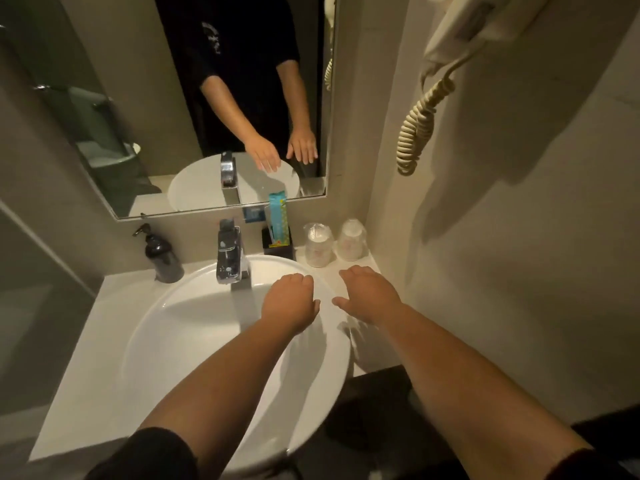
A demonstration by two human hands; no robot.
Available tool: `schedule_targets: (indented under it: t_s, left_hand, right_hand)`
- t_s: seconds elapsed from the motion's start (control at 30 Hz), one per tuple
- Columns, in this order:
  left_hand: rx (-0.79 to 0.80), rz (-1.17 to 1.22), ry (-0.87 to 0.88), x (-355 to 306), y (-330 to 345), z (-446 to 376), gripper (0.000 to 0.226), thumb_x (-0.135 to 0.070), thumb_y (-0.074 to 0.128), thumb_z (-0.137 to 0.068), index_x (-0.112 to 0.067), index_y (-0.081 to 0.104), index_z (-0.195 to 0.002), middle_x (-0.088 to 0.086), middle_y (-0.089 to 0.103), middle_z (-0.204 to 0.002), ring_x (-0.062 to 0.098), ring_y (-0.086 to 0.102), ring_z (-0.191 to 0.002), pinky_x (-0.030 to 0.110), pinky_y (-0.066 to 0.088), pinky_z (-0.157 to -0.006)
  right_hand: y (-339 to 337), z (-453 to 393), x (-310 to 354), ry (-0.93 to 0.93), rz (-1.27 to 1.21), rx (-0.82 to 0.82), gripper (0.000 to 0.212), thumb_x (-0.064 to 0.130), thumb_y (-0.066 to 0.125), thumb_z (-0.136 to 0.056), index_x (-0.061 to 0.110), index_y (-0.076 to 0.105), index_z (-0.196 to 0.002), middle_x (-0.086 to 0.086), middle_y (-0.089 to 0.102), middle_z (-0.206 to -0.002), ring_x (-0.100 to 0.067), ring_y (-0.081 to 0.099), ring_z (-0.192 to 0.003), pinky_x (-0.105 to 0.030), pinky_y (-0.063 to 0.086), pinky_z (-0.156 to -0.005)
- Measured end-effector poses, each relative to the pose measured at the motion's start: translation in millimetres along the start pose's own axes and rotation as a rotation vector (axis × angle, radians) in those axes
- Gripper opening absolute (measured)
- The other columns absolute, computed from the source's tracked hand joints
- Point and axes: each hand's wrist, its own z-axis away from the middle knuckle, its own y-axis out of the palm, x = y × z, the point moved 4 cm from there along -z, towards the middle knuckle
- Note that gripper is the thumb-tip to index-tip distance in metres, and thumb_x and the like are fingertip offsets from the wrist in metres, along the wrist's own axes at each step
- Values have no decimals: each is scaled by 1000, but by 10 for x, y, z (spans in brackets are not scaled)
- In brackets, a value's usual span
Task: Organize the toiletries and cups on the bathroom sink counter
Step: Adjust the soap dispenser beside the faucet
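Two upside-down cups in clear wrapping, the left cup (pixel 318 244) and the right cup (pixel 352 240), stand on the white counter (pixel 114 344) in the back right corner. Left of them a dark holder (pixel 277 250) carries a tall teal packet (pixel 279 218). My left hand (pixel 290 300) hovers palm down over the right side of the sink basin (pixel 194 327), fingers loosely curled, holding nothing. My right hand (pixel 367 293) hovers over the counter just in front of the cups, fingers spread, empty.
A chrome faucet (pixel 231 254) rises at the back of the basin. A dark pump bottle (pixel 162 256) stands at the back left. A mirror (pixel 194 109) hangs above; a wall hair dryer with a coiled cord (pixel 420 123) is mounted on the right wall.
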Motion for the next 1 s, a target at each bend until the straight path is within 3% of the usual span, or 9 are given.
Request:
schedule_targets:
  t_s: [0.17, 0.37, 0.53, 0.8, 1.0]
  left_hand:
    - [-61, 10, -137, 107, -87, 628, 41, -45, 50, -91, -16, 53, -120, 4, 60, -114, 23, 55, -102, 35, 47, -86]
    - [-92, 21, -322, 471, -295, 1202, 36, -44, 54, -87, -19, 58, -112, 1, 62, -103, 21, 56, -92, 35, 51, -80]
    - [-101, -30, -433, 950, -461, 1582, 48, -47, 52, -88, -15, 52, -123, 4, 58, -120, 25, 53, -110, 37, 46, -89]
    - [-84, -68, -586, 1778, -512, 1914, 51, -54, 49, -88, -19, 50, -126, 2, 57, -122, 23, 55, -108, 35, 46, -91]
    - [-41, -32, -553, 2478, -461, 1716, 51, -52, 48, -91, -19, 47, -130, 3, 54, -125, 23, 52, -111, 36, 45, -91]
  right_hand:
    - [9, 326, 334, -112, -4, -23, 57, 55, 55, -87, 20, 48, -132, -3, 57, -127, -24, 54, -112, -37, 45, -94]
    - [41, 496, 904, -271, -4, -14, 64, 53, 57, -88, 19, 44, -140, -5, 50, -141, -25, 50, -124, -38, 43, -101]
    - [106, 454, 1449, -386, -20, 18, 61, 51, 59, -86, 20, 48, -136, -5, 54, -135, -25, 51, -121, -38, 44, -99]
    - [338, 145, 2336, -503, 3, 45, 61, 53, 57, -87, 18, 46, -136, -5, 52, -132, -26, 50, -120, -39, 46, -95]
    - [481, -368, 2842, -445, 5, 63, 60, 53, 55, -88, 17, 46, -136, -6, 53, -129, -26, 51, -118, -40, 47, -92]
